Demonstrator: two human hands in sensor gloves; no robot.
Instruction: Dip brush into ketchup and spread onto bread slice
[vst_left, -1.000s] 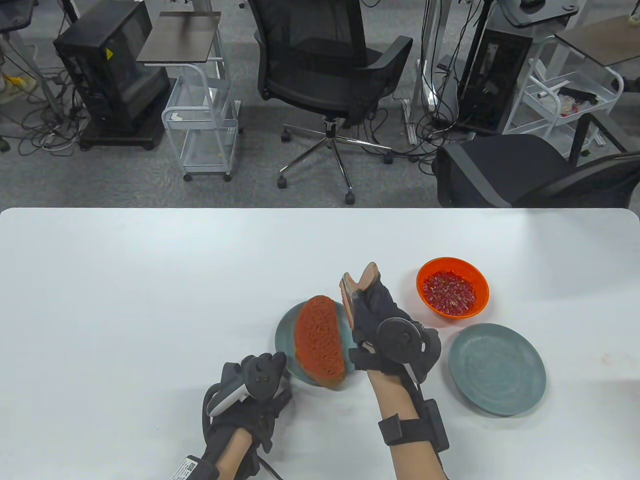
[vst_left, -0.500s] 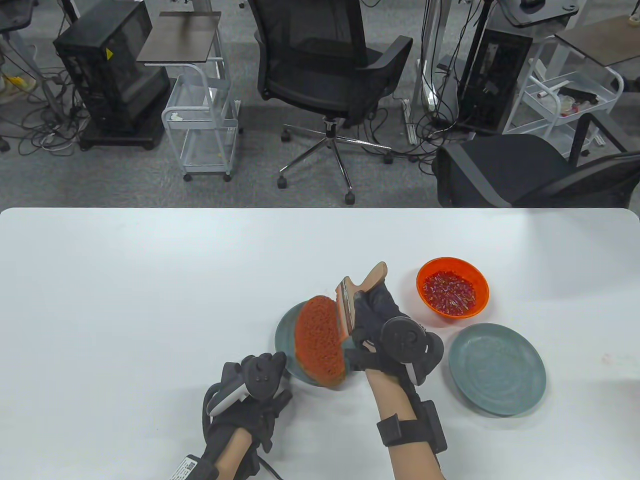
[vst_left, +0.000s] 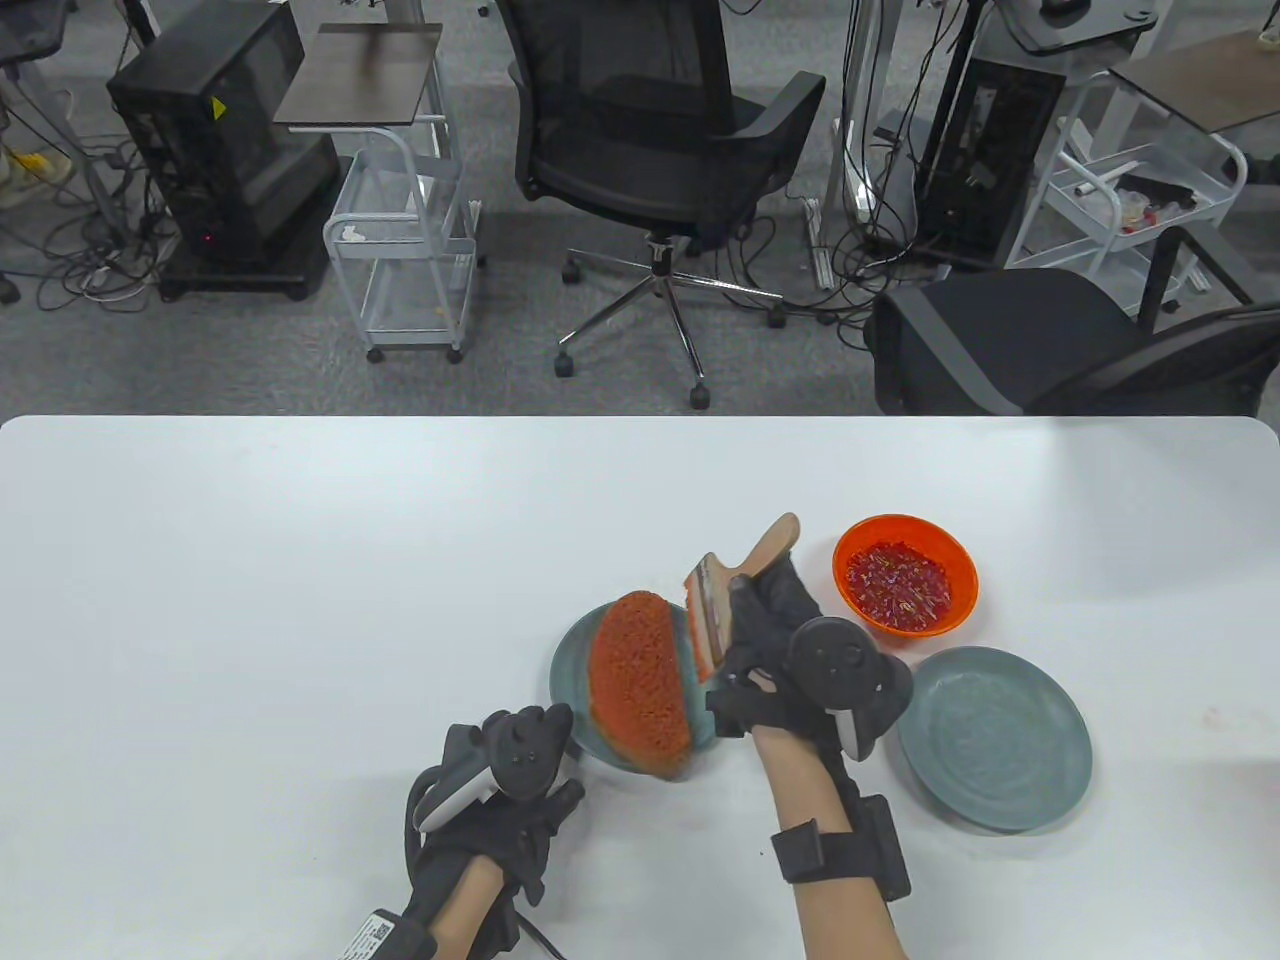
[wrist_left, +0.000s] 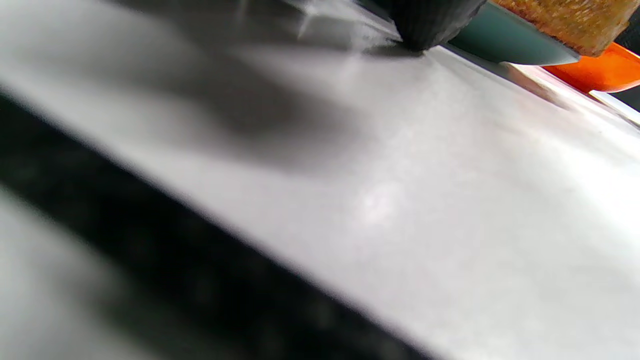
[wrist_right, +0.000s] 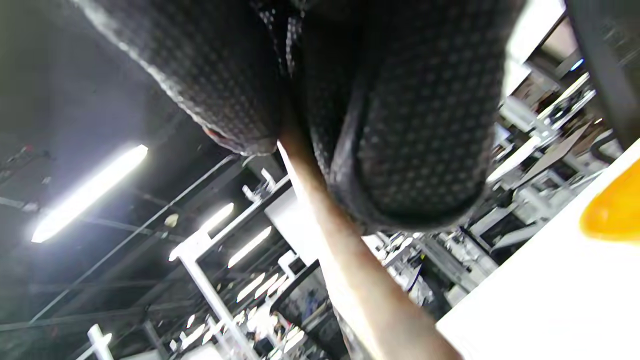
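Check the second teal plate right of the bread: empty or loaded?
Empty. The right plate shows only bare teal surface; nothing lies on it.

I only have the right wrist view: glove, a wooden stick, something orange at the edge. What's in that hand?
Observer: The right hand grips a brush by its wooden handle; you see only the handle.
Operator: Where's the bread?
Observer: The bread slice, top coated red, lies on the left plate; the brush head sits at the slice's right edge.
Operator: And the orange thing?
Observer: The ketchup bowl, right of the brush, holding red contents.
Operator: Left hand?
Observer: The left hand rests at the plate's near-left rim, holding nothing visible.
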